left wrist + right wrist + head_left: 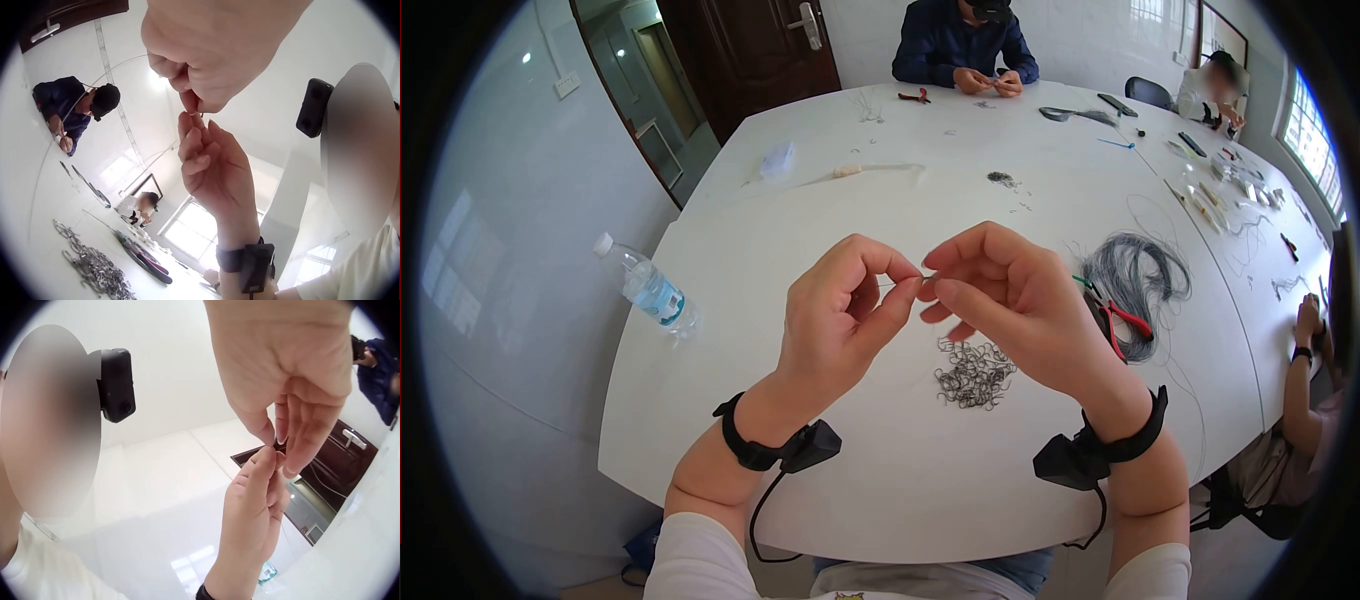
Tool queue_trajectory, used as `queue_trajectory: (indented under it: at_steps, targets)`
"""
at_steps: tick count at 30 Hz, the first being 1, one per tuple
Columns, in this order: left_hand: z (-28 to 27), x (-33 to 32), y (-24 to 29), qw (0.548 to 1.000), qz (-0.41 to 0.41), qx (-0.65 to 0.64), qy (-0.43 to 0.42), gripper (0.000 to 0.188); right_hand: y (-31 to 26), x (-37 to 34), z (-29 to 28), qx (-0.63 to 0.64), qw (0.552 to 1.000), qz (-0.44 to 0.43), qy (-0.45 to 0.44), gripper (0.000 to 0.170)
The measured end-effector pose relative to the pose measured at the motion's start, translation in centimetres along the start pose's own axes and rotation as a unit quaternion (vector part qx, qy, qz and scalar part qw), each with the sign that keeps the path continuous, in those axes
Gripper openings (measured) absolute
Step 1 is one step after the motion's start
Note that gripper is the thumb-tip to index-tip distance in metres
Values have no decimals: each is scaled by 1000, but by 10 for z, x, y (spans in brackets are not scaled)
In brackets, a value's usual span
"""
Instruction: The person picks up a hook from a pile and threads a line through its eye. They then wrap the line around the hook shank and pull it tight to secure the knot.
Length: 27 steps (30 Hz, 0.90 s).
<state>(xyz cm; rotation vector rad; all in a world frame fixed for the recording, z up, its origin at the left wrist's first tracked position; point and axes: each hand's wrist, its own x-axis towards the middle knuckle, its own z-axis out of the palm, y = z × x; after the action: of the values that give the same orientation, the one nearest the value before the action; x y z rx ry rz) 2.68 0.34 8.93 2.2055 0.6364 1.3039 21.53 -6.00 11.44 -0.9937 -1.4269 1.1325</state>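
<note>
My left hand [832, 305] pinches a small dark fish hook [927, 278] between thumb and forefinger, raised over the table. Fine line [125, 61] trails from this hand in the left wrist view. My right hand [1020, 305] meets it at the fingertips, its fingers loosely bent and a gap showing between thumb and forefinger. The fingers hide most of the hook. Beneath the hands lies a pile of small dark hooks [975, 375]. Right of my right hand are a bundle of grey line [1135, 275] and red-handled pliers [1128, 322].
A water bottle [655, 290] stands at the left. Farther back are a clear plastic box [778, 160], a smaller hook heap [1002, 179] and another pair of pliers [914, 96]. Other people sit at the far side and right of the white table [880, 470].
</note>
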Motion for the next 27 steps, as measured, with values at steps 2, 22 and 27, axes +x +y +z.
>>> queue_trajectory:
  at_steps: [2,22,27]
  targets:
    - [0,0,1,1000,9,5,-1,8,5,1,0,-30,999,-34,20,18]
    - [1,0,1,999,33,30,5,12,13,3,6,-65,995,-62,50,17]
    - [3,0,-3,1000,16,6,20,11,13,4,6,-76,995,-49,52,17]
